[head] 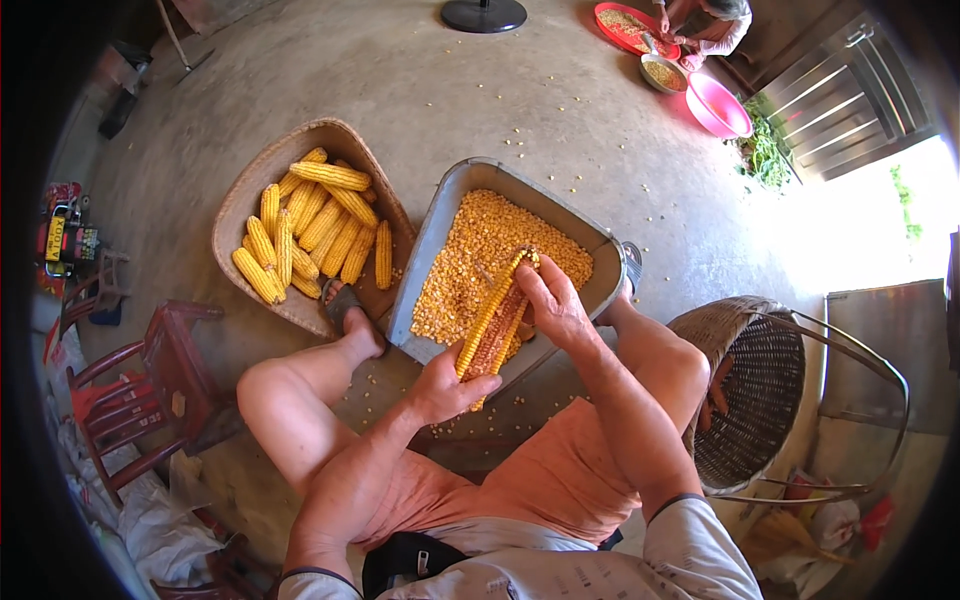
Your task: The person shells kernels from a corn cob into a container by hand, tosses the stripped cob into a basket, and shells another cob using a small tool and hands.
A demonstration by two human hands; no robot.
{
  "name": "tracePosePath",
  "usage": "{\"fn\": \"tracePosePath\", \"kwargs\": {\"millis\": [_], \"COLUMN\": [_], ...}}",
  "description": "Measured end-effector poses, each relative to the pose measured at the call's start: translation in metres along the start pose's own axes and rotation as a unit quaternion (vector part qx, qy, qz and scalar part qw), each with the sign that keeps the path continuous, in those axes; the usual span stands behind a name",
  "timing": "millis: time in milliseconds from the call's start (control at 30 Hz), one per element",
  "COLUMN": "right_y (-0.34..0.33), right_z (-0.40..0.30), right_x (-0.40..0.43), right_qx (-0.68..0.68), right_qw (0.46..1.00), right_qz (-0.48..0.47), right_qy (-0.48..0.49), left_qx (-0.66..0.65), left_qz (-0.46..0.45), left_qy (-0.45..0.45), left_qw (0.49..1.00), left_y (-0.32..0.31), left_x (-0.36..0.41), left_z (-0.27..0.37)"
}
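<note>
A partly shelled corn cob (495, 330) is held between my two hands, tilted over a grey metal scoop-shaped pan (426, 289). Along its middle runs a bare brown strip, with yellow kernel rows left on both sides. My left hand (446, 386) grips the lower end, thumb across the cob. Around the upper end are the fingers of my right hand (553, 304); its thumb is hidden from me. Loose corn kernels (517, 217) cover much of the pan's floor. To the left, a woven basket (240, 187) holds several whole corn ears (322, 225).
A wicker basket with a handle (742, 405) lies at my right, stripped cobs (718, 386) inside. A wooden chair (180, 371) is at left. Kernels dot the concrete floor (360, 90). Far right, another person (705, 30) works over a red tray (622, 26) near a pink basin (716, 105).
</note>
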State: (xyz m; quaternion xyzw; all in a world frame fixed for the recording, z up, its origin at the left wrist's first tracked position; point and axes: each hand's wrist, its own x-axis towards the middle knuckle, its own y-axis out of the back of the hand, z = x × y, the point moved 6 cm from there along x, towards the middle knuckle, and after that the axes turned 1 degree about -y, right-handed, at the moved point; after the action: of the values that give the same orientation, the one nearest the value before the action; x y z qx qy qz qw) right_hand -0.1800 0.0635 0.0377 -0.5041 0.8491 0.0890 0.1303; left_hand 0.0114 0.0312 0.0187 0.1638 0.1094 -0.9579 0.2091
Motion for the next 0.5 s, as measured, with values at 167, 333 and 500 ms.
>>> {"fn": "tracePosePath", "kwargs": {"millis": [167, 333, 500], "right_y": [-0.004, -0.004, -0.007], "right_z": [0.008, 0.023, 0.003], "right_x": [-0.001, 0.006, -0.007], "right_qx": [0.034, -0.089, 0.018], "right_qw": [0.999, 0.995, 0.999], "right_qz": [0.004, 0.020, -0.005], "right_qy": [-0.027, -0.030, -0.030], "left_qx": [0.028, 0.075, -0.012], "left_qz": [0.018, 0.038, -0.004], "left_qy": [-0.025, -0.017, 0.010], "left_qw": [0.999, 0.996, 1.000], "left_y": [-0.001, -0.006, -0.002], "left_x": [0.003, 0.000, 0.001], "left_z": [0.001, 0.013, 0.011]}}
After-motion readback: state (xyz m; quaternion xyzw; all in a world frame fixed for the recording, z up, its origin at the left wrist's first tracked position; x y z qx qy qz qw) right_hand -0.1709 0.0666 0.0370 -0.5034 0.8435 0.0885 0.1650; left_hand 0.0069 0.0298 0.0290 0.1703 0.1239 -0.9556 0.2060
